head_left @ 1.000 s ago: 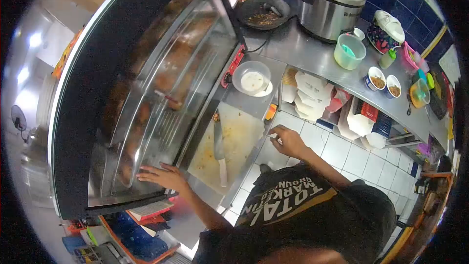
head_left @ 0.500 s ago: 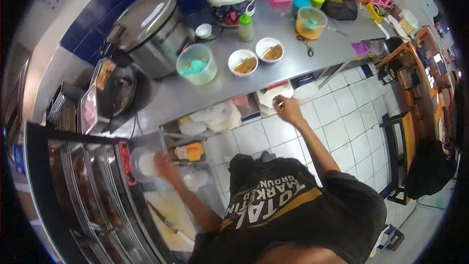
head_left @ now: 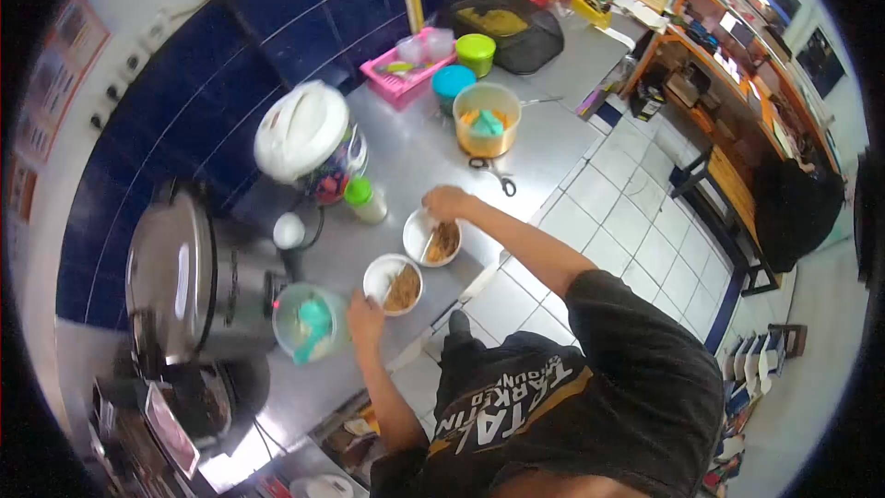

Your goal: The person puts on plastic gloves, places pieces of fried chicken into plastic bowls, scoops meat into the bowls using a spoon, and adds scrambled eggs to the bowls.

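Observation:
Two white bowls with brown food stand side by side on the steel counter. My left hand (head_left: pixel 365 321) is at the near-left rim of the left bowl (head_left: pixel 376 278), its fingers closed at the edge. On the far rim of the right bowl (head_left: pixel 417 232), my right hand (head_left: pixel 447 204) is closed, fingertips partly hidden. Left of my left hand stands a translucent tub (head_left: pixel 288 325) holding a turquoise scoop (head_left: pixel 314 318). A green-capped shaker (head_left: pixel 367 201) is behind the bowls.
A large steel cooker (head_left: pixel 171 277) and a white-lidded rice cooker (head_left: pixel 304 138) stand along the tiled wall. Farther right are scissors (head_left: pixel 493 175), a tub of orange food (head_left: pixel 486 134), a pink basket (head_left: pixel 396 83) and a dark mesh cover (head_left: pixel 516 37). The counter edge (head_left: pixel 479 281) runs before me.
Both hands have come up to the bowls, the right from below the counter and the left from the lower-left shelf. My view has turned toward the counter.

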